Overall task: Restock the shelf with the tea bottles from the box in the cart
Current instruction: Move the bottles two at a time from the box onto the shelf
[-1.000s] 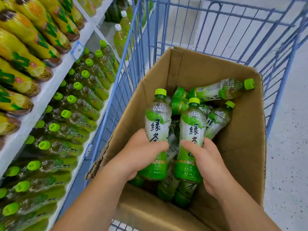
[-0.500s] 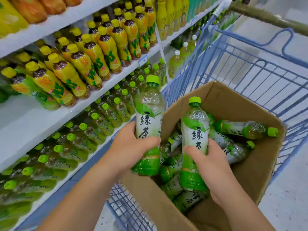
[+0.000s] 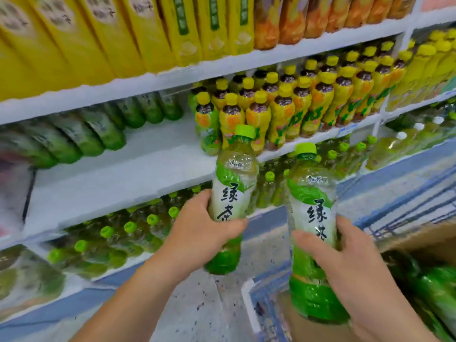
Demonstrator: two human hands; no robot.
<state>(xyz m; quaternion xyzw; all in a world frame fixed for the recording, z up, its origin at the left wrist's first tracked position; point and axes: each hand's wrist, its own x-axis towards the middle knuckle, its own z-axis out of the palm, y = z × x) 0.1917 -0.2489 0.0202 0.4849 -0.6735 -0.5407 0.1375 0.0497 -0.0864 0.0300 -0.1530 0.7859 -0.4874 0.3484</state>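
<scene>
Left hand (image 3: 197, 233) holds bottle (image 3: 233, 183), shelf (image 3: 111, 178) behind.

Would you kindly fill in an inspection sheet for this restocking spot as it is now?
Surface: middle shelf has a bare white stretch beside yellow-capped bottles.
Job's things: left bottle and right bottle held caps up; more bottles lie in the box.
Clutter: nothing seen.
Grippers: left hand grips the left bottle; right hand grips the right bottle.
Cables: nothing seen.
Surroundings: blue cart, speckled floor.
</scene>
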